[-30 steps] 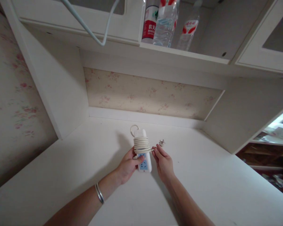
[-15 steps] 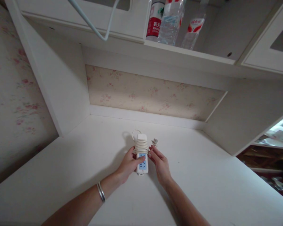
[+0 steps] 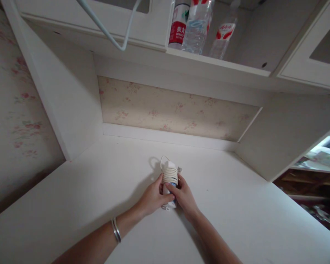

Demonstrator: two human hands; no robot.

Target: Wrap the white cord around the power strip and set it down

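Note:
A white power strip (image 3: 169, 164) with a blue socket face is held over the white desktop, its far end pointing away from me. Its cream cord (image 3: 170, 176) is wound round the body in several turns, and a thin loop sticks out at the far end. My left hand (image 3: 153, 196) grips the strip from the left, thumb across the near part. From the right, my right hand (image 3: 183, 194) closes on it too, its thumb over the socket face. The plug (image 3: 179, 169) shows just beyond my right fingertips, partly hidden. Most of the sockets are covered by my thumbs.
The white desktop (image 3: 104, 176) spreads around my hands, with a side panel at each end. Overhead, an open shelf (image 3: 217, 62) holds a red-labelled bottle (image 3: 178, 27) and clear plastic bottles (image 3: 222, 36). A pale cable (image 3: 110, 35) hangs down at upper left.
My right hand has moved from the plug end onto the strip, its thumb now across the sockets. The strip has turned slightly and shifted a little right; the plug now sits closer against it.

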